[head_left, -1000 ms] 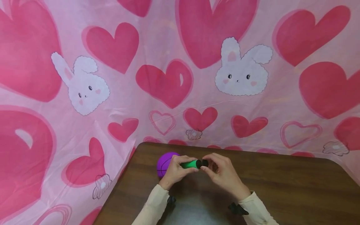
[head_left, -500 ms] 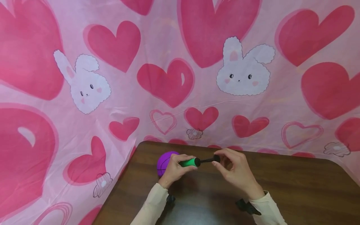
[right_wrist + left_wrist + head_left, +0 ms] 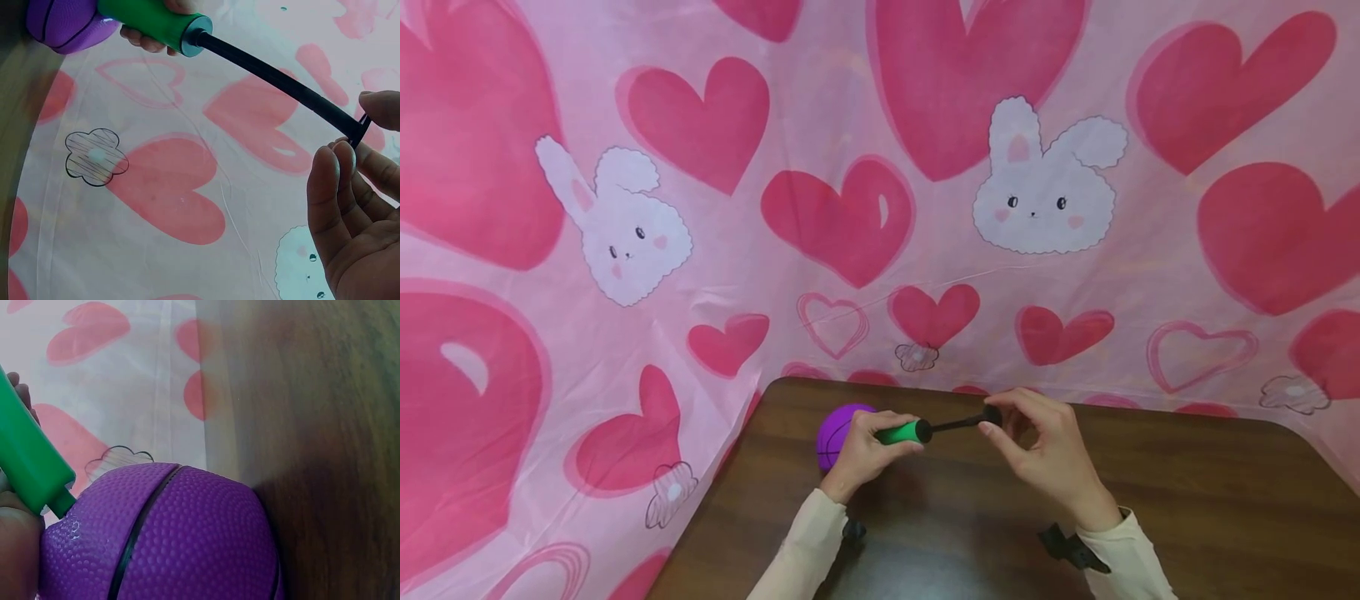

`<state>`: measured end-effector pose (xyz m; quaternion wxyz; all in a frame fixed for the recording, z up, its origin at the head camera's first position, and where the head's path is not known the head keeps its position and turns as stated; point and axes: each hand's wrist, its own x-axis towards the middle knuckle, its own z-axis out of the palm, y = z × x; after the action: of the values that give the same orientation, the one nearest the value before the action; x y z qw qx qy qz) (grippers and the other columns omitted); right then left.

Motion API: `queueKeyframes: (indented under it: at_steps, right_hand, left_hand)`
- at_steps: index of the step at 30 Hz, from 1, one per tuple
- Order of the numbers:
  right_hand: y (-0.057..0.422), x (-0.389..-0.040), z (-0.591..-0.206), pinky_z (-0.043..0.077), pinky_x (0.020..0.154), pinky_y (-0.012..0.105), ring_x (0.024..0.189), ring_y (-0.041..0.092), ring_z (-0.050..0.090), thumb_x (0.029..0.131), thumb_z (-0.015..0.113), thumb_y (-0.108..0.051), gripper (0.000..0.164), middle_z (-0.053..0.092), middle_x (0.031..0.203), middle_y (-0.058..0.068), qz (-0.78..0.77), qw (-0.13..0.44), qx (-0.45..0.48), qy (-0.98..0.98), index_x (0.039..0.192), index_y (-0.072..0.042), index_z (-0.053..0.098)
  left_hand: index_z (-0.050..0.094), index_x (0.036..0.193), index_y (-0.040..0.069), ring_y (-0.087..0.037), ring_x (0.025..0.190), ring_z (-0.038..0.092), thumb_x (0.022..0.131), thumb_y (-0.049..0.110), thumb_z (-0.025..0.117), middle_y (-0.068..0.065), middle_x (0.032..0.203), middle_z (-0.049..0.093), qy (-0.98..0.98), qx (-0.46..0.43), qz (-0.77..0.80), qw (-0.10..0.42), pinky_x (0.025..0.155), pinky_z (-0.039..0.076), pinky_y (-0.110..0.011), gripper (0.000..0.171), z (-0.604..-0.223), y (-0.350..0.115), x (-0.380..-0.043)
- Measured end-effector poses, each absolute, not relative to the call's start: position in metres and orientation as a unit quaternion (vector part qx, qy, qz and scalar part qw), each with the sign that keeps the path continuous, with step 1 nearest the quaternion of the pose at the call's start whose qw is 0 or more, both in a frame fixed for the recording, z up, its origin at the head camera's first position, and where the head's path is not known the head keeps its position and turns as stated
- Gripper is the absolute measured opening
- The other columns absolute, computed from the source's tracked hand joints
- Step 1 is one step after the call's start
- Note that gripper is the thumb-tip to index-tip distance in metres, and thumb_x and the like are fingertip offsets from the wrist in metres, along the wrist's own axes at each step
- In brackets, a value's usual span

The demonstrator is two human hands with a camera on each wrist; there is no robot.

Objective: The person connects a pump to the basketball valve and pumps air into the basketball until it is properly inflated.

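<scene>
My left hand (image 3: 871, 450) grips the green barrel of a hand pump (image 3: 898, 434), fingers over the top and thumb below. In the left wrist view the nozzle end of the pump (image 3: 37, 456) meets the purple ball (image 3: 187, 537), a pebbled ball with black seams. A long black rod (image 3: 275, 81) stands out from the barrel's other end. At its far tip my right hand (image 3: 1048, 450) pinches the flat black handle (image 3: 357, 130) between thumb and fingers. The ball (image 3: 838, 433) is partly hidden behind my left hand in the head view.
The brown wooden table (image 3: 1187, 500) lies under both hands, its rounded far corner near the ball. Behind it hangs a pink cloth (image 3: 820, 100) printed with hearts and rabbit faces. Black straps (image 3: 1071, 548) sit at the wrists.
My right hand has moved right and slightly up with the handle, drawing the black rod out of the green barrel. The left hand and the ball have stayed nearly in place.
</scene>
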<state>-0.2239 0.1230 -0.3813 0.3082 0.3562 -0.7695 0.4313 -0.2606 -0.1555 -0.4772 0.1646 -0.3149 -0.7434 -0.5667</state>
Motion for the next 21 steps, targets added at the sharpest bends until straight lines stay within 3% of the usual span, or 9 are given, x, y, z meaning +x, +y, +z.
queueKeyframes:
  at_steps: [21]
  right_hand:
    - [0.100,-0.226,-0.399,0.052,0.055,0.015,0.060,0.002,0.056,0.071,0.088,0.010,0.037,0.065,0.074,-0.001,0.484,0.289,0.364,-0.741,0.103,-0.006,0.077]
  left_hand:
    - [0.080,0.112,0.000,-0.001,0.080,0.067,0.081,0.005,0.088,-0.018,0.100,0.081,-0.743,-0.302,-0.577,0.154,0.067,0.056,-0.023,0.032,-0.477,-0.156,-0.261]
